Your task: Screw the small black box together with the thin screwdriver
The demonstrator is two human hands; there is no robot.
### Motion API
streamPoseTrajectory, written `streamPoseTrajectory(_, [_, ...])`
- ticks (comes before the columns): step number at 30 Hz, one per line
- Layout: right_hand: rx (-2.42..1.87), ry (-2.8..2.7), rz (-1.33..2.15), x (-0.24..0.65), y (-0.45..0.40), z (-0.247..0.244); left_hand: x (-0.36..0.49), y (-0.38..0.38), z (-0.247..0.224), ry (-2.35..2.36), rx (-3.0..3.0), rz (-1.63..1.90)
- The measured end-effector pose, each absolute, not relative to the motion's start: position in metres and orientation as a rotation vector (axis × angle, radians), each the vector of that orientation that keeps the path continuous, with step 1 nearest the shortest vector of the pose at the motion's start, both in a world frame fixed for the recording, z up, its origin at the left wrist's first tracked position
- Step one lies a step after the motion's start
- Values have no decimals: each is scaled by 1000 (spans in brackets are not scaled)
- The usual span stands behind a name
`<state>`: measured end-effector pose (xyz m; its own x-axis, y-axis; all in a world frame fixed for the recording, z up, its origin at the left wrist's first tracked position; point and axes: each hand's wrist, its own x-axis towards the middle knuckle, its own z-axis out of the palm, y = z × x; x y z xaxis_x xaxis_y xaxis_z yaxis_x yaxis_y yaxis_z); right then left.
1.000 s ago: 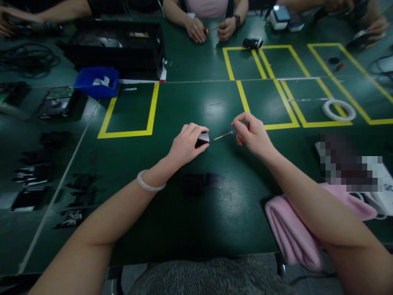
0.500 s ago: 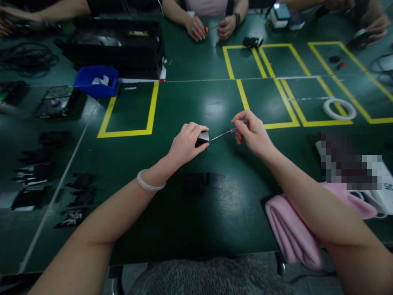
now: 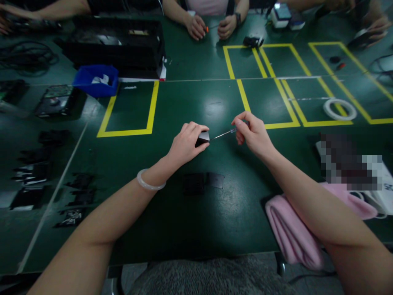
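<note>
Above the green table, my left hand [image 3: 188, 142] is closed around a small black boxy part [image 3: 202, 138] with a light-grey face. The fingers hide most of that part. My right hand [image 3: 249, 130] grips a screwdriver [image 3: 223, 134] by its handle, which the fingers largely cover. Its thin metal shaft points left, and the tip is at the right edge of the black part. Whether the tip sits in a screw is too small to tell. Nearer me on the table lie a flat black square piece [image 3: 193, 184] and a thin dark plate [image 3: 215, 180] beside it.
A blue bin [image 3: 95, 81] stands before a long black housing [image 3: 113, 49]. Dark parts [image 3: 81, 196] lie in rows at left. At right are a white tape ring [image 3: 339, 109] and a folded pink cloth [image 3: 294, 229] under my forearm. Another person's hands [image 3: 227, 27] are across the table.
My right hand and the screwdriver have shifted very slightly, with less of the handle showing. The left hand and the black part stay in place.
</note>
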<state>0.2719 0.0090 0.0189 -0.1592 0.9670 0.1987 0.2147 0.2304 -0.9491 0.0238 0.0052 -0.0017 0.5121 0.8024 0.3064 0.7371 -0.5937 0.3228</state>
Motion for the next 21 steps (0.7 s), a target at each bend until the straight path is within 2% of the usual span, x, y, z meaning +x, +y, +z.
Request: streamPoseTrajectory(21, [-1112, -1576, 1050, 272, 9, 21, 23, 5, -2, 1324, 2594, 656])
